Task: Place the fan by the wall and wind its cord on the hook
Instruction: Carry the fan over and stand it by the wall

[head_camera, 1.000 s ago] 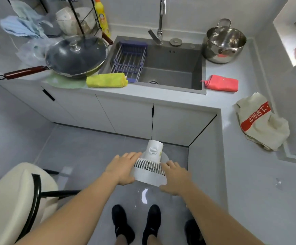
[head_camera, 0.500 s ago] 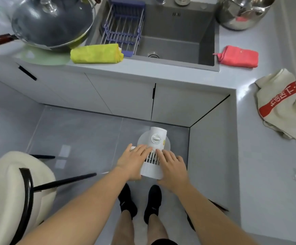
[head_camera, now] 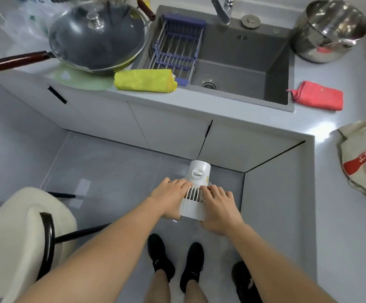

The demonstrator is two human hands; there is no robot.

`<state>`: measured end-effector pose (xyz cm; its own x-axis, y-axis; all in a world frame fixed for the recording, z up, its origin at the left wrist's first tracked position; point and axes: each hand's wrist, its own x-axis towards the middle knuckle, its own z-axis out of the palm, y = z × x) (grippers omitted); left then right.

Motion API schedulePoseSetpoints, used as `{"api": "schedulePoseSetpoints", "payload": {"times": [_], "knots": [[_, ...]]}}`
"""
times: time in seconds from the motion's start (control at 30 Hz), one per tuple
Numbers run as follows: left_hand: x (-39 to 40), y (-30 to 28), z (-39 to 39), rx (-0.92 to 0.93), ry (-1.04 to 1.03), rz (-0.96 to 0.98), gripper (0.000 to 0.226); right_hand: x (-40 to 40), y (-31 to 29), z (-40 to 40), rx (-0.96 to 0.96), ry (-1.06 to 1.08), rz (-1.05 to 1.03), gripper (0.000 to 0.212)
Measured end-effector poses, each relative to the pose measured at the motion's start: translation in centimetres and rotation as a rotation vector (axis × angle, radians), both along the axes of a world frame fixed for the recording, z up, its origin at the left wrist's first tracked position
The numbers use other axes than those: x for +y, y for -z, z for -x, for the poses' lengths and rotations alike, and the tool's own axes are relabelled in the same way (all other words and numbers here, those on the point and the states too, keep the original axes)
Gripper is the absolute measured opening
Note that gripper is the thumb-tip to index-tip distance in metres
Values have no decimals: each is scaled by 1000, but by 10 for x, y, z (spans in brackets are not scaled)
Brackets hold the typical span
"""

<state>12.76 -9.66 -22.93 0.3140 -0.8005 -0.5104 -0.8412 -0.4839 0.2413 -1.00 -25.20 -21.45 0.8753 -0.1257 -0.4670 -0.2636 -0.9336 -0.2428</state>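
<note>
You hold the white fan [head_camera: 196,194] between both hands above the kitchen floor.

Your left hand [head_camera: 169,197] grips the fan's left side, its fingers curled over the top of the slatted grille, thumb hidden beneath. Your right hand [head_camera: 218,207] grips the right side the same way, fingers bent onto the slats beside the left hand's fingertips, the two hands nearly meeting over the grille. The fan sits directly between your palms, its rounded motor housing and dial pointing away from you toward the corner where the cabinet [head_camera: 171,130] fronts meet. Your black shoes [head_camera: 177,263] stand on the grey floor just below it. Its cord is not visible.
</note>
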Motion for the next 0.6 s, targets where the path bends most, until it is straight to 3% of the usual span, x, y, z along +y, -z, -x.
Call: {"api": "schedulePoseSetpoints", "payload": {"times": [0.17,0.33,0.47,0.6], "knots": [[26,-20,-37,45,-74,-12,96,20,-27,-45,-1,-60,-34,120],[61,-47,-67,72,-145,-50,99,42,-46,-89,31,-183,-48,102],[104,-60,-93,117,-260,-77,104,74,-60,-134,106,-289,-52,101],[149,-83,-119,105,-315,-104,91,110,-85,-182,197,-390,-57,102]]}}
